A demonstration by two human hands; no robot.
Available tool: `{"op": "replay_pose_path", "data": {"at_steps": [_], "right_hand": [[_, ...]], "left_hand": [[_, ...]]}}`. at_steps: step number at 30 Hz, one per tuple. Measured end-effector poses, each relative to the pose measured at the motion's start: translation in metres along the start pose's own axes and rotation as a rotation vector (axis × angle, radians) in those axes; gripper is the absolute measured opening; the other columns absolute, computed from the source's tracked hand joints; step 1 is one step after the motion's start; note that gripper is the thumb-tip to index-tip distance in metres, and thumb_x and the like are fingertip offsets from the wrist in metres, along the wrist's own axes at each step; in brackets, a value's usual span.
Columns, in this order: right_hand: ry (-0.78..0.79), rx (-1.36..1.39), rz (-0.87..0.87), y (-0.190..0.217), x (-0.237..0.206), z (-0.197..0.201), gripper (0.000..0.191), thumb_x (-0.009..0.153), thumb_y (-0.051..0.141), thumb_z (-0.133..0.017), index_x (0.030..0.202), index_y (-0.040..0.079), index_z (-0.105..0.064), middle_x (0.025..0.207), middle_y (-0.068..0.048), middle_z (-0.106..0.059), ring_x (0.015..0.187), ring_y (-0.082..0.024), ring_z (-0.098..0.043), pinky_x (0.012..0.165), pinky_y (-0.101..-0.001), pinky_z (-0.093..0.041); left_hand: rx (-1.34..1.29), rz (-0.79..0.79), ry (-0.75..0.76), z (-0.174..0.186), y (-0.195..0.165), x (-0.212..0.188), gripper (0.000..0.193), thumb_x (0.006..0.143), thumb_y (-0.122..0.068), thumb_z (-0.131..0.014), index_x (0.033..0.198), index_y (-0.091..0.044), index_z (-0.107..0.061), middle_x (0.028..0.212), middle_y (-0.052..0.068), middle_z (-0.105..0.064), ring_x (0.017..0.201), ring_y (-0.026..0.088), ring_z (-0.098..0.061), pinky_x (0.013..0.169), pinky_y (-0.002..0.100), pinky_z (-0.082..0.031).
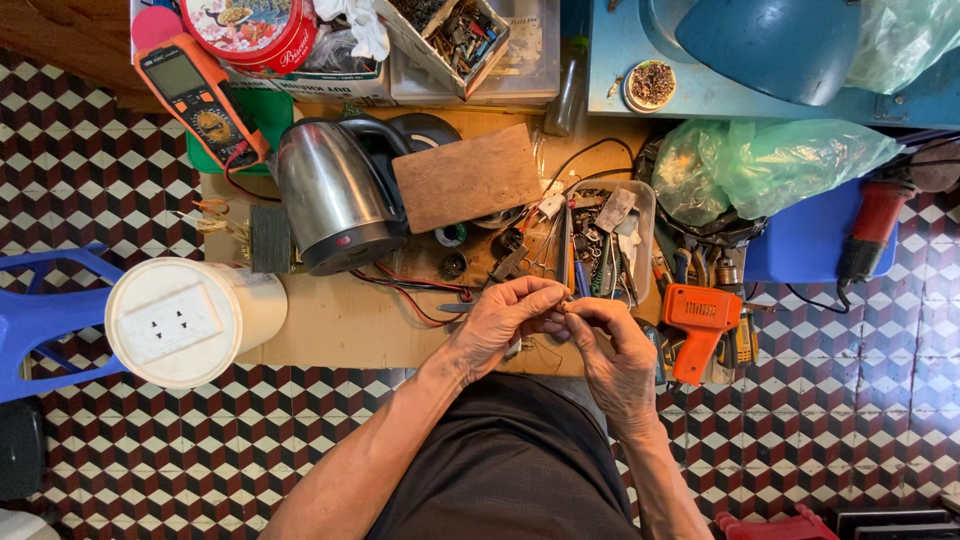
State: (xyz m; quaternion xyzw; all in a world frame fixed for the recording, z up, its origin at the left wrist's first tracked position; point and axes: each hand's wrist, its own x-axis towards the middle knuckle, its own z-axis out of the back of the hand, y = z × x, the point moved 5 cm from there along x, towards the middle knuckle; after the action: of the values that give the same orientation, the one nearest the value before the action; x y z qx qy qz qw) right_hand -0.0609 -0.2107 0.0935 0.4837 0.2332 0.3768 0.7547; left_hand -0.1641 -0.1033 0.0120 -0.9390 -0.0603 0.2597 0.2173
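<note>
We see both hands pinching a small part (556, 322), too tiny to identify, fingertips meeting: left hand (500, 325) from 9 o'clock, right hand (615, 355) from 3, raised over the cardboard-topped desk (330, 325) edge for close sight. Kettle (325, 195) at 10, orange drill (700, 330) crowds 3; bare cardboard at 9.

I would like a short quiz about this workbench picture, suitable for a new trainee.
1. True or false: the steel electric kettle lies on its side on the cardboard.
2. Which tool lies nearest the right hand? A) the orange soldering gun B) the orange multimeter C) the red angle grinder
3. Where do the left hand and right hand stand to each other?

Key
1. True.
2. A.
3. Their fingertips meet above the cardboard's front edge, pinching something too small to identify.
</note>
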Motion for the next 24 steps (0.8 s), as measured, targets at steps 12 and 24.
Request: {"op": "replay_pose_path", "data": {"at_steps": [12,24], "right_hand": [[-0.015,-0.027,0.037,0.009,0.002,0.000,0.020,0.092,0.005,-0.074,0.111,0.003,-0.069,0.107,-0.007,-0.072,0.096,-0.015,-0.072,0.084,-0.0270,-0.059],[-0.024,-0.019,0.057,0.009,-0.002,-0.001,0.015,0.093,0.001,-0.073,0.108,0.003,-0.069,0.106,-0.007,-0.071,0.096,-0.015,-0.071,0.083,-0.0275,-0.060]], "left_hand": [[-0.045,-0.025,0.036,0.003,0.005,0.003,0.024,0.104,-0.020,-0.064,0.117,-0.001,-0.068,0.103,0.009,-0.074,0.090,0.015,-0.073,0.085,0.029,-0.062],[-0.109,-0.024,0.127,-0.003,0.003,-0.004,0.033,0.107,-0.025,-0.058,0.124,0.002,-0.066,0.107,0.011,-0.073,0.094,0.017,-0.072,0.090,0.030,-0.061]]}}
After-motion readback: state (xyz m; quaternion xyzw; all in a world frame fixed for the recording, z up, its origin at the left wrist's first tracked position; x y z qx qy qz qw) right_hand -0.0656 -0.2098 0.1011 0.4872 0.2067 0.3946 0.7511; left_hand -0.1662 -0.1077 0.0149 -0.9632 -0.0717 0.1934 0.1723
